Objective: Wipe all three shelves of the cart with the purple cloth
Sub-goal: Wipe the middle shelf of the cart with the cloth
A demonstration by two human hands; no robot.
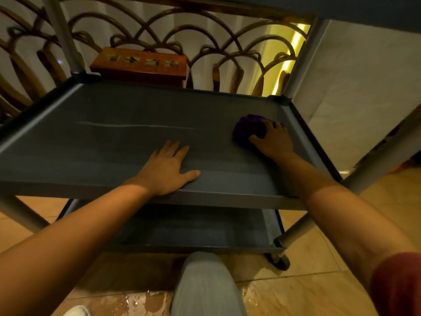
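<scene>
The cart's grey middle shelf (114, 137) fills the centre of the view. My right hand (274, 139) presses the bunched purple cloth (248, 127) onto that shelf near its right rim. My left hand (167, 168) lies flat on the shelf near its front edge, fingers spread, holding nothing. Below it the bottom shelf (193, 229) shows. The underside of the top shelf (376, 5) crosses the upper right corner.
Grey cart posts (61, 35) stand at the corners and a caster (281, 261) sits on the tiled floor. A red-brown box (141, 62) and a curved rattan screen (205, 42) stand behind the cart. My knee (202, 283) is in front, over wet floor tiles.
</scene>
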